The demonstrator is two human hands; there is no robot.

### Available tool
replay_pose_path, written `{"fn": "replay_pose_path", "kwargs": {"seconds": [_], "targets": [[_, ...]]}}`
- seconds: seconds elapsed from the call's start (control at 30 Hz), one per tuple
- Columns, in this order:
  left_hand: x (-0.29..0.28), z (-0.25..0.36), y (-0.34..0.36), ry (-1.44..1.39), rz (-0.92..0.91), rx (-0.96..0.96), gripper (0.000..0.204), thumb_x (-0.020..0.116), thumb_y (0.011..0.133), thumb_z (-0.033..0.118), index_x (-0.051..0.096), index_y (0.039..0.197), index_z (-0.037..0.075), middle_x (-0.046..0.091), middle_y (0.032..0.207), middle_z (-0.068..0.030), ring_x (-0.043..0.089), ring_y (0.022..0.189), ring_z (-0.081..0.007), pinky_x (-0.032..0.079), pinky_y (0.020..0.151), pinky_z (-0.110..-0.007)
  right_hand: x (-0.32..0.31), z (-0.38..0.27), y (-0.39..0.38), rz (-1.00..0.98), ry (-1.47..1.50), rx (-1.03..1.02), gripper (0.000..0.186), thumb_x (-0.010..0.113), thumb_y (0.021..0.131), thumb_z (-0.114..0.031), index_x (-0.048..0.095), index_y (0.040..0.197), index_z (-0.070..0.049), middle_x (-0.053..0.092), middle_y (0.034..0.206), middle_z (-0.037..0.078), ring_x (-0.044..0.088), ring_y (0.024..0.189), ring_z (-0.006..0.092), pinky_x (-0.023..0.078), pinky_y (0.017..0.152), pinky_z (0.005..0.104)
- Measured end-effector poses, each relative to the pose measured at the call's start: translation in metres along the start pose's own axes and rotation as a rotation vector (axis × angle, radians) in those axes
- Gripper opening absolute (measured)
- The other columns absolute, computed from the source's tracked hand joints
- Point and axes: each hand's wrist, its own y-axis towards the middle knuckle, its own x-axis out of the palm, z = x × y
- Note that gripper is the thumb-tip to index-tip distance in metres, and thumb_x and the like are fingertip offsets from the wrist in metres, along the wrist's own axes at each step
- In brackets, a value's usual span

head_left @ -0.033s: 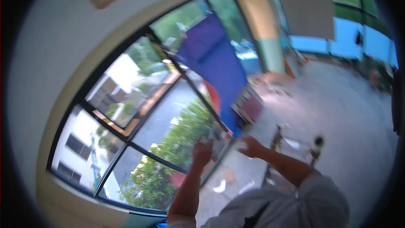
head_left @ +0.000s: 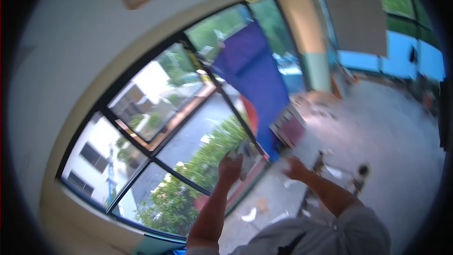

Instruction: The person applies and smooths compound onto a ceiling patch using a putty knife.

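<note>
My left hand (head_left: 230, 167) is raised in front of the lower window panes, its fingers curled at a blurred greyish object (head_left: 244, 153) whose kind I cannot make out. To its right, my right hand (head_left: 296, 168) hovers over the floor beside the lower window edge, fingers loosely bent and apart, with nothing visible in them. Beyond both hands, a blue-purple sheet (head_left: 255, 71) leans against the black-framed window (head_left: 153, 153). Motion blur softens the fingertips.
A small panel (head_left: 289, 126) rests at the foot of the sheet. On the concrete floor (head_left: 349, 127) lie scattered scraps and a dark upright tool-like thing (head_left: 362, 172) right of my arm. A cream and green column (head_left: 317, 68) stands behind.
The whole view has shifted, so the window and sheet sit slightly farther right and lower. My right hand has moved a little away from my left hand.
</note>
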Motion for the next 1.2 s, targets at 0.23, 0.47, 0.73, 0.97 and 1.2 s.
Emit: {"fn": "replay_pose_path", "kwargs": {"seconds": [0.23, 0.47, 0.73, 0.97, 1.2], "targets": [[-0.230, 0.144, 0.059, 0.245, 0.797, 0.390, 0.027, 0.062, 0.081, 0.026, 0.062, 0.095, 0.003, 0.064, 0.090, -0.0232, 0.062, 0.086, -0.0408, 0.049, 0.079, -0.047, -0.011, 0.108, -0.028, -0.259, -0.549, 0.474, 0.062, 0.064, 0.072, -0.055, 0.064, 0.110, -0.006, 0.054, 0.120, 0.018, 0.045, 0.118, 0.0369, 0.037, 0.098, 0.0477], [-0.349, 0.300, 0.071, 0.560, 1.216, 0.600, 0.038, 0.055, 0.088, 0.033, 0.060, 0.098, -0.003, 0.062, 0.089, -0.0277, 0.062, 0.084, -0.0441, 0.050, 0.077, -0.047, -0.030, 0.114, -0.017, -0.751, -0.763, 0.489, 0.078, 0.054, 0.075, -0.069, 0.059, 0.124, -0.008, 0.051, 0.130, 0.014, 0.040, 0.127, 0.0301, 0.029, 0.105, 0.0428], [-0.360, 0.347, 0.097, 0.551, 1.341, 0.447, 0.036, 0.053, 0.087, 0.027, 0.058, 0.108, -0.002, 0.066, 0.098, -0.0230, 0.064, 0.091, -0.0393, 0.051, 0.083, -0.045, -0.014, 0.123, -0.027, -0.678, -0.807, 0.468, 0.065, 0.046, 0.082, -0.059, 0.062, 0.122, -0.010, 0.052, 0.133, 0.011, 0.032, 0.134, 0.0233, 0.023, 0.103, 0.0421], [-0.347, 0.351, 0.122, 0.593, 1.388, 0.505, 0.030, 0.055, 0.083, 0.020, 0.058, 0.103, -0.003, 0.066, 0.092, -0.0241, 0.066, 0.084, -0.0385, 0.053, 0.078, -0.043, -0.019, 0.126, -0.027, -0.779, -0.711, 0.510, 0.079, 0.044, 0.081, -0.067, 0.055, 0.129, -0.006, 0.038, 0.145, 0.016, 0.026, 0.138, 0.0293, 0.013, 0.111, 0.0473], [-0.346, 0.356, 0.130, 0.648, 1.501, 0.566, 0.025, 0.056, 0.082, 0.017, 0.056, 0.097, -0.003, 0.066, 0.084, -0.0229, 0.067, 0.078, -0.0388, 0.055, 0.072, -0.043, -0.024, 0.118, -0.025, -0.774, -0.741, 0.509, 0.085, 0.045, 0.077, -0.072, 0.053, 0.131, -0.007, 0.038, 0.146, 0.014, 0.023, 0.140, 0.0286, 0.010, 0.111, 0.0503]]}}
